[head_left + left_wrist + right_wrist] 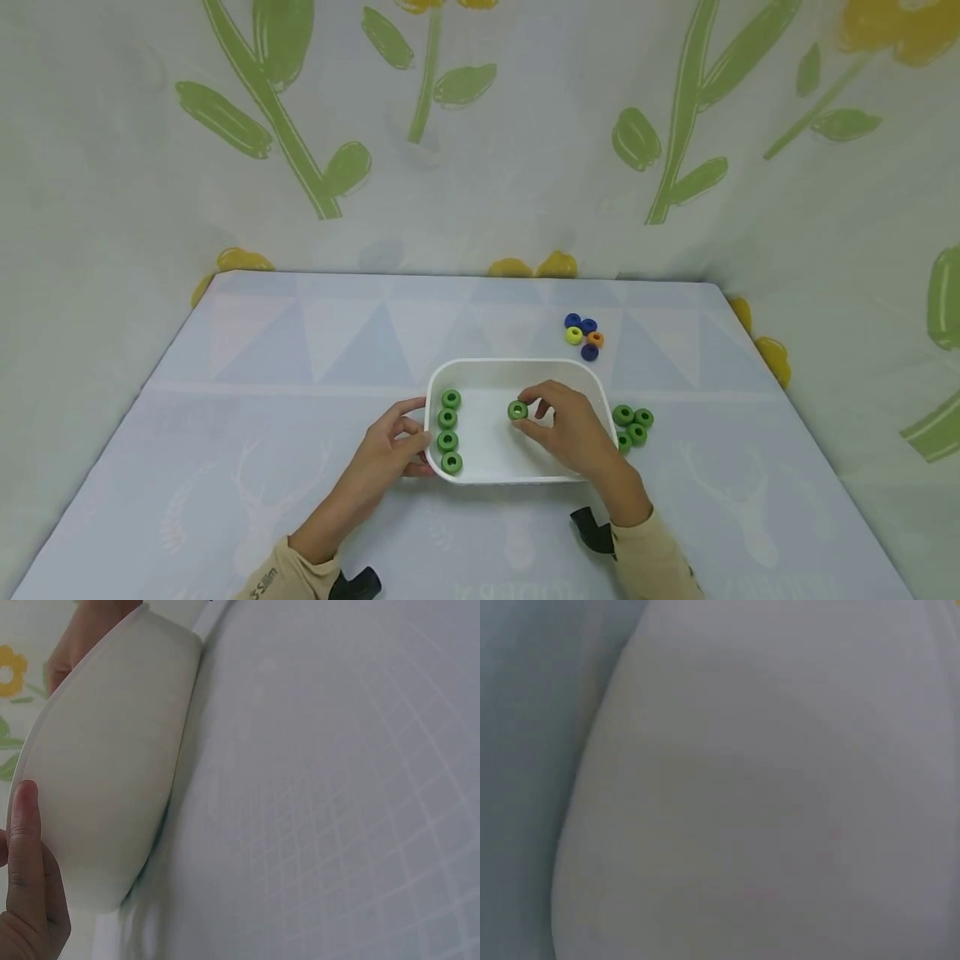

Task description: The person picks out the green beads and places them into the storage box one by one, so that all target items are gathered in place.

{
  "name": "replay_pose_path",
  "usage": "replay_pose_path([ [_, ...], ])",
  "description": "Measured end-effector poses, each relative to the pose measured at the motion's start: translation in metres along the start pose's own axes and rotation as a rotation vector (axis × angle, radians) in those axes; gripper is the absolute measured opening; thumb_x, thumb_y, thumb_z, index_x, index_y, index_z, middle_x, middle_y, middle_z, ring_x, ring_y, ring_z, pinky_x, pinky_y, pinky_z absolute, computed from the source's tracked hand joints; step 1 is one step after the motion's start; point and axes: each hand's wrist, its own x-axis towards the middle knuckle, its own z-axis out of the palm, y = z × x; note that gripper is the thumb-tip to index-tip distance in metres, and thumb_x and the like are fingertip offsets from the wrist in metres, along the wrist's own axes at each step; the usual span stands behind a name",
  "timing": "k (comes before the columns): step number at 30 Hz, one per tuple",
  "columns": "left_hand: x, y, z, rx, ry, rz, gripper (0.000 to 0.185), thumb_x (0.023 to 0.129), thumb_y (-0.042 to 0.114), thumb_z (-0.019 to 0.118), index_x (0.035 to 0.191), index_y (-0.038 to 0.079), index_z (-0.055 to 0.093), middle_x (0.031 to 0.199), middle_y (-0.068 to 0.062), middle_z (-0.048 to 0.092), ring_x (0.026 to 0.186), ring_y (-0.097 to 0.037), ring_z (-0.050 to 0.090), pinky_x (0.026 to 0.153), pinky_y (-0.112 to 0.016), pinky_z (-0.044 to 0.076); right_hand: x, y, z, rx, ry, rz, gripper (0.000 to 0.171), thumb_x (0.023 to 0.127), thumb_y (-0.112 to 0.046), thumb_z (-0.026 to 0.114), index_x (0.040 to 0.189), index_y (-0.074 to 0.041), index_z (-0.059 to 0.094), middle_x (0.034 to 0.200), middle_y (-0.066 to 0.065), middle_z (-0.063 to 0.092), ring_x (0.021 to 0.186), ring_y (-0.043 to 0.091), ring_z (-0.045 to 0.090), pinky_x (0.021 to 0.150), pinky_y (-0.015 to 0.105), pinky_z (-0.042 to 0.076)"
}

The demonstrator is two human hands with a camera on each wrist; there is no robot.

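Head view: the worktop [262, 417] fills the lower half of the frame, with a white tray [517, 371] at lower centre
Right hand: the right hand [572, 429] reaches over the tray's right part, thumb and fingers pinching a green ring [517, 410] just above the tray floor, at centre of the tray
Left hand: the left hand [390, 454] grips the tray's left wall, fingers curled against its outside
Row in tray: four green rings [449, 431] lie in a column along the tray's left wall, touching or nearly so
Outside the tray: a cluster of green rings [633, 423] sits just right of the tray; a small group of blue, yellow and orange rings [582, 335] lies above it, apart from the tray
Handling: the ring looks small, light and stiff, probably smooth enough to roll or slip; a pinch across its outer rim, as here, seems the safest hold
Left wrist view: the tray's outer wall [112, 772] curves through the left of the frame, a thumb [26, 847] pressed flat against it at lower left; pale gridded surface [337, 787] to the right
Right wrist view: only a blurred pale surface; fingers and ring cannot be told here
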Motion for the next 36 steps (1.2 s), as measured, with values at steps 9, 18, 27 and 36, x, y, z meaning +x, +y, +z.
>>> replay_pose_path([
  [9,0.000,0.000,-0.001,0.001,-0.005,0.006,0.055,0.095,0.005,0.058,0.149,0.009,0.043,0.101,-0.011,0.058,0.079,-0.020,0.069,0.069,-0.032,0.065,0.010,-0.014,0.017,-0.019,-0.224,0.036,0.023,0.086,-0.013,0.078,0.107,-0.013,0.072,0.100,-0.004,0.070,0.085,0.010,0.058,0.075,0.024,0.049],
  [18,0.001,-0.001,0.000,0.008,-0.005,0.004,0.056,0.095,0.005,0.058,0.149,0.009,0.042,0.100,-0.010,0.058,0.078,-0.019,0.068,0.069,-0.031,0.065,0.017,-0.021,0.028,-0.024,-0.293,0.029,0.022,0.086,-0.015,0.078,0.106,-0.013,0.070,0.092,-0.004,0.067,0.080,0.010,0.055,0.072,0.024,0.047],
  [27,0.002,-0.001,-0.001,0.006,-0.025,0.010,0.056,0.096,0.006,0.057,0.149,0.009,0.041,0.100,-0.010,0.057,0.077,-0.016,0.067,0.069,-0.030,0.065,0.021,-0.032,0.038,-0.019,-0.333,-0.010,0.023,0.089,-0.016,0.076,0.111,-0.011,0.070,0.088,-0.003,0.066,0.078,0.009,0.055,0.070,0.023,0.047],
  [36,0.003,-0.001,0.000,0.011,-0.026,0.012,0.056,0.096,0.005,0.057,0.150,0.009,0.041,0.100,-0.010,0.057,0.076,-0.015,0.066,0.069,-0.030,0.065,0.024,-0.036,0.040,-0.031,-0.337,-0.016,0.025,0.088,-0.013,0.076,0.112,-0.010,0.070,0.089,-0.001,0.067,0.080,0.011,0.057,0.072,0.026,0.049],
])
